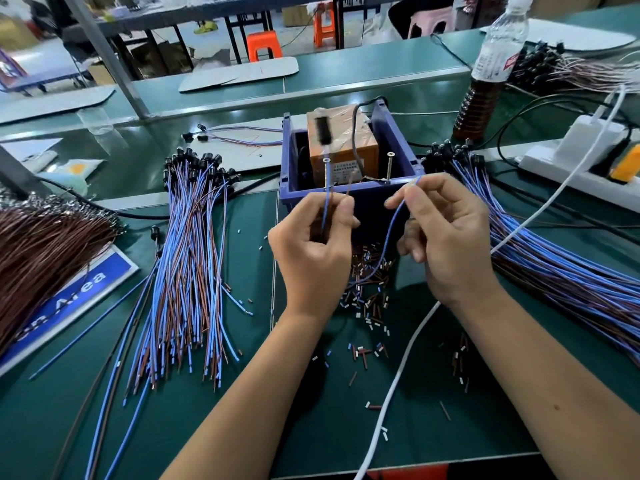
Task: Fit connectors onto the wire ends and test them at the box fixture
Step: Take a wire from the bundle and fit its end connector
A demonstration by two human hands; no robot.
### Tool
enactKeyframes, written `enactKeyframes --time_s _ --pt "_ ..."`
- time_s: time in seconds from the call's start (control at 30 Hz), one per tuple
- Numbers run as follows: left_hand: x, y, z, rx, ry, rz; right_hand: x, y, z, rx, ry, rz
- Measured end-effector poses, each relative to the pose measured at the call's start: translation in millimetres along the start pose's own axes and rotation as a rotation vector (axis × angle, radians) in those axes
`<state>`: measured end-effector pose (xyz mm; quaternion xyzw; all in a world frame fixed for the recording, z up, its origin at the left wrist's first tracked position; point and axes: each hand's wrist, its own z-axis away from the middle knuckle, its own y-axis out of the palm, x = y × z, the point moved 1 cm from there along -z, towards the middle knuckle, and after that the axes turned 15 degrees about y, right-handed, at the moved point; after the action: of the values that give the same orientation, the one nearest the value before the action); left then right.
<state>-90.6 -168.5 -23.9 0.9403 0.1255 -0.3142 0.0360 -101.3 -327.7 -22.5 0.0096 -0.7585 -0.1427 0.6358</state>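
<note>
Head view of both hands raised over the green-matted desk (214,427), just in front of the blue plastic box fixture (349,199). The left hand (313,251) is turned palm inward, its grip closed by thumb and curled fingers on a thin blue-and-brown wire pair (326,206) that stands upright; the wire's upper end reaches the left of two upright metal screws (325,171) on the box's front rim, near which a blurred black connector (322,128) shows. The right hand (446,237) pinches the blue wire end (412,183) between thumb and forefinger, close to the right screw (390,166); its other fingers are curled. The wire loops down between the two hands. An orange block (341,143) sits inside the box.

Below the hands lies a scatter of small cut brown, blue and white sleeve pieces (367,299). A fanned bundle of blue and brown wires with black connectors (187,254) lies to the left, a similar bundle (554,258) to the right. A white cable (398,386) crosses the desk under the right forearm. A plastic bottle of dark liquid (491,67) stands behind the box to the right.
</note>
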Motion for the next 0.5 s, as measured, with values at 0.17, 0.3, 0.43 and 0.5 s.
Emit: enactKeyframes --time_s 0.17,0.3,0.43,0.5 --pt "-5.8 -3.4 -1.7 -0.168 0.027 -0.051 -1.9 -0.1 5.0 -0.171 -0.133 0.225" --pt "-5.3 -3.9 -3.9 -0.236 -0.01 -0.073 -2.9 4.3 5.0 -0.34 -0.241 0.333" --pt "-1.5 -2.8 -2.2 -0.256 -0.062 -0.084 1.0 10.1 0.9 -0.453 -0.339 0.426" --pt "-1.4 -1.6 -1.0 -0.244 -0.077 -0.073 1.2 11.8 -1.7 -0.46 -0.358 0.445"
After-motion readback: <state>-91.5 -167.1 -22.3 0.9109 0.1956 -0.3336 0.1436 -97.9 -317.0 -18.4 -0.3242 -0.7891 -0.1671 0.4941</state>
